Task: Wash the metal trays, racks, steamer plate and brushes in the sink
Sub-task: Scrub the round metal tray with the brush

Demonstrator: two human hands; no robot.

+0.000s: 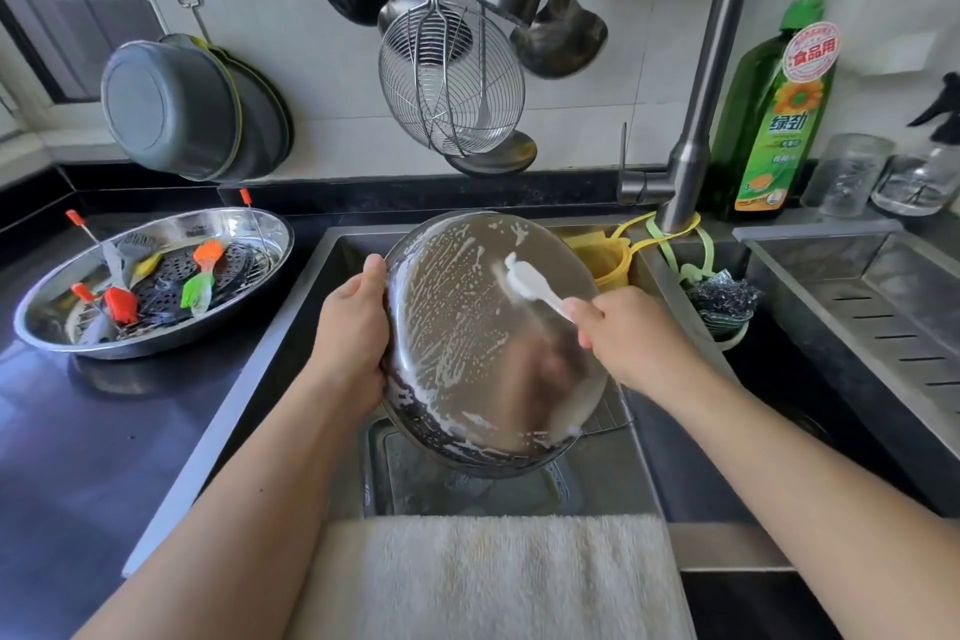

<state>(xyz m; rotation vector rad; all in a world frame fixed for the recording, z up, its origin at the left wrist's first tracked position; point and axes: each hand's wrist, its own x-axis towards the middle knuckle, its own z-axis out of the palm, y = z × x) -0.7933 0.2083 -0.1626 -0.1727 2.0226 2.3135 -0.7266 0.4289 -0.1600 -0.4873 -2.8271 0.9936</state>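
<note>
Two round metal trays are counted: one soapy tray (467, 327) over the sink, one tray (156, 276) on the desk. Four silicone brushes (200, 286) are seen in that second tray, with one perforated steamer plate (171, 291). One white scrubbing brush (530, 283) is noted, and one green detergent bottle (774, 120).

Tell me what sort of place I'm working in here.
Most likely a home kitchen, at the sink: ladles and a wire skimmer hang on the tiled wall, a dish soap bottle stands by the faucet.
</note>
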